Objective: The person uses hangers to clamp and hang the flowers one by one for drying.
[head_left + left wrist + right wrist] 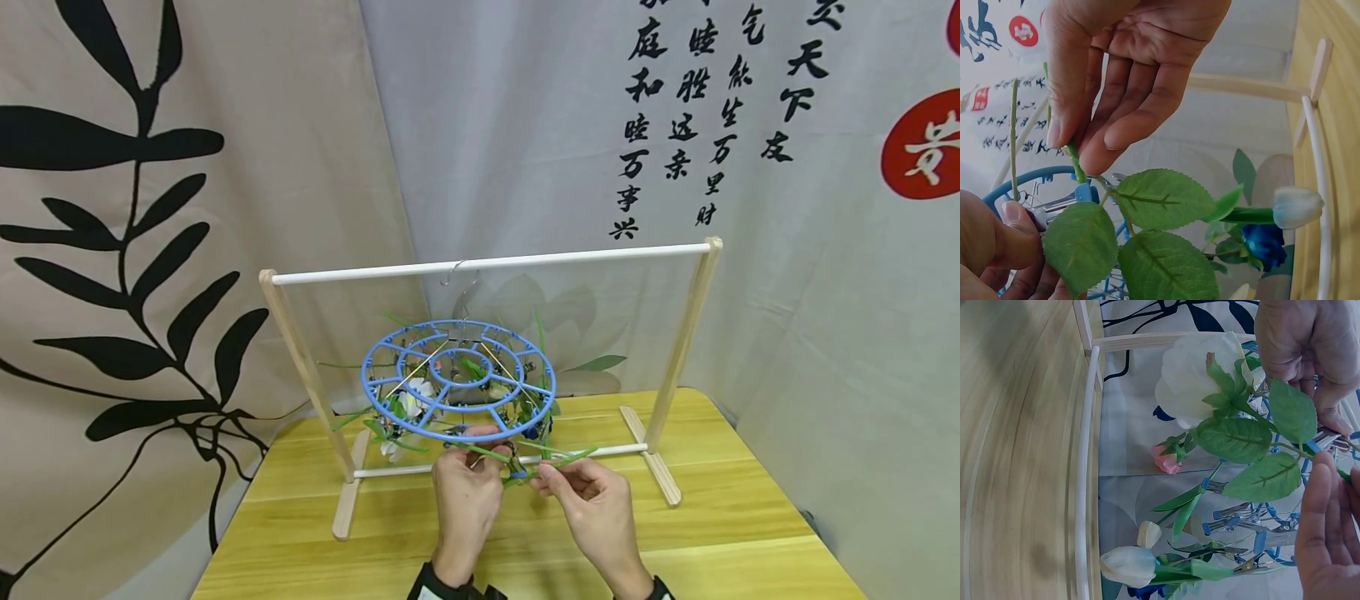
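My left hand (468,496) pinches a metal clip (1057,205) with blue tips, near the front edge of the round blue hanging rack (457,435). Thumb and fingers of my right hand (592,508) pinch the green stem (1076,164) of an artificial white rose, right at the clip's blue tip. Three green leaves (1285,478) spread from that stem, and the white rose (1188,381) shows big in the right wrist view. More metal clips (1235,522) dangle from the rack, holding a white tulip (1129,567) and other flowers. My left fingertips are partly hidden behind the clip.
The rack hangs by a hook from the white top bar (525,262) of a wooden stand (682,342) on a yellow wood-grain table (720,500). A pink flower (1166,461) and a blue rose (1264,245) hang nearby. Printed curtains (487,125) stand behind.
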`<state>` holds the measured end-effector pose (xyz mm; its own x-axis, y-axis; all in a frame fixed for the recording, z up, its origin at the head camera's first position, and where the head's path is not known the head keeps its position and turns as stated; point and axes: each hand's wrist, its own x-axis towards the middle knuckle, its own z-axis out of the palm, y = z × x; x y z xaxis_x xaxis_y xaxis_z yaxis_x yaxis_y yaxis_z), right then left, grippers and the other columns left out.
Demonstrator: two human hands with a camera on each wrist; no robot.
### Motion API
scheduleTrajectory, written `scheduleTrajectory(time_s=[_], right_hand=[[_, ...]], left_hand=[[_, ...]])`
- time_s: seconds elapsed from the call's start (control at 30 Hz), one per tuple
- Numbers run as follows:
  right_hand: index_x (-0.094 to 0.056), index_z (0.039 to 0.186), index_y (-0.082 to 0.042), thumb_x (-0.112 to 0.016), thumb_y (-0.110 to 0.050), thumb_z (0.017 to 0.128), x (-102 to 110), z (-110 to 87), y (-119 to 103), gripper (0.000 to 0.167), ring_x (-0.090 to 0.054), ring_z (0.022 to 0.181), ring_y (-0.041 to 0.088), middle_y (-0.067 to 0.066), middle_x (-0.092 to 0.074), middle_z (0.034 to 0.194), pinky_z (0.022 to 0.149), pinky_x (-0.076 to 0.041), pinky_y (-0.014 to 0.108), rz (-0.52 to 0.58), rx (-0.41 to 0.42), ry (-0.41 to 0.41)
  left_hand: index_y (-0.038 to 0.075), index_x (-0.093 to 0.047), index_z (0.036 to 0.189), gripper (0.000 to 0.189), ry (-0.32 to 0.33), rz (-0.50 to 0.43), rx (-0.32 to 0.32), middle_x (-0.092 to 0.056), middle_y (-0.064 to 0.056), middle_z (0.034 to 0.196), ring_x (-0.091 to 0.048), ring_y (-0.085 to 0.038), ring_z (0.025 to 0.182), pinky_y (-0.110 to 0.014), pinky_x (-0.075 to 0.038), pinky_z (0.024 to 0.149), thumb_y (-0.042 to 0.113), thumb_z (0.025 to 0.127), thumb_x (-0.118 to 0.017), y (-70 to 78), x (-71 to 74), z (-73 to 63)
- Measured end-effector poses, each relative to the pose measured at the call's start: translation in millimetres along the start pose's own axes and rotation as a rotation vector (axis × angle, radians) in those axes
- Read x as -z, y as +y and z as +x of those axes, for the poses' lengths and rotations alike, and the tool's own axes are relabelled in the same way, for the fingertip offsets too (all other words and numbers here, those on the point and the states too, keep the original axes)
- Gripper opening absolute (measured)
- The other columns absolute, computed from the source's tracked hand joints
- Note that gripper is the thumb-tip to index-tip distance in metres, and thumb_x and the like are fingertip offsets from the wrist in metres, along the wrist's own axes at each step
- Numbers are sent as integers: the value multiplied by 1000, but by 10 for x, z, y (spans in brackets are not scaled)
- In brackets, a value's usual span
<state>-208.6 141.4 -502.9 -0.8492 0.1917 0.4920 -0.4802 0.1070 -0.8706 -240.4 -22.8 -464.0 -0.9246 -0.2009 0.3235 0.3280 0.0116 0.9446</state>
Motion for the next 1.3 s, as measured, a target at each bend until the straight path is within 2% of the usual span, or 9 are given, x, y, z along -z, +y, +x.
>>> scheduleTrajectory(time_s=[0.13,0.33,0.43,0.6,0.67,0.9,1.07,1.17,1.3], right_hand=[[-84,99,0,-83,5,105,-10,9,-31,7,-86,74,11,17,-88,87,74,-73,30,23,15,5],[-84,99,1,-83,5,105,-8,14,-43,7,-87,75,11,19,-87,87,73,-72,29,52,18,3],[-83,101,3,-81,5,106,10,14,-36,5,-87,76,12,21,-87,88,72,-72,30,67,3,-2],[-83,106,5,-80,4,108,56,11,-41,4,-88,80,13,22,-87,91,75,-73,32,71,-17,-7],[-83,107,5,-79,4,108,74,6,-44,4,-88,81,13,22,-87,92,77,-74,33,64,-23,-10],[-82,117,6,-80,0,109,134,-5,-41,11,-86,91,10,20,-88,104,85,-72,26,5,-59,-14],[-83,121,1,-81,-2,109,186,-13,-17,12,-85,97,10,19,-87,116,86,-70,24,-27,-71,-19],[-82,114,1,-80,-3,110,228,-9,12,6,-84,95,8,22,-86,120,84,-69,23,-50,-73,2],[-79,108,5,-81,-6,110,302,1,52,12,-83,94,6,20,-87,123,83,-68,20,-79,-75,33]], left_hand=[[4,-87,105,38,14,31,-11,-86,-20,93,-79,-7,78,-17,-55,62,-25,92,-65,17,-11,-13],[2,-86,105,42,21,18,0,-86,-20,94,-83,-18,82,-17,-54,61,-26,89,-61,29,-30,-38],[1,-86,108,38,15,-6,13,-87,-21,97,-85,-22,86,-18,-62,70,-25,92,-63,29,-40,-55],[0,-86,113,23,-17,-51,24,-88,-20,111,-86,-15,98,-22,-70,89,-16,98,-78,31,-52,-85],[2,-87,116,22,-26,-33,27,-89,-17,112,-85,-13,101,-21,-69,91,-10,98,-83,37,-56,-100],[7,-85,130,28,-66,-6,42,-89,-14,120,-85,-14,107,-19,-67,92,1,103,-85,48,-59,-144],[7,-83,138,31,-114,15,52,-89,-11,125,-86,-19,114,-18,-67,97,4,107,-83,32,-60,-191],[5,-80,145,35,-171,37,42,-88,-13,129,-86,-24,119,-19,-67,102,9,110,-81,18,-54,-241],[2,-73,153,40,-265,100,18,-86,-16,135,-85,-32,125,-23,-67,107,13,115,-75,-1,-29,-323]])
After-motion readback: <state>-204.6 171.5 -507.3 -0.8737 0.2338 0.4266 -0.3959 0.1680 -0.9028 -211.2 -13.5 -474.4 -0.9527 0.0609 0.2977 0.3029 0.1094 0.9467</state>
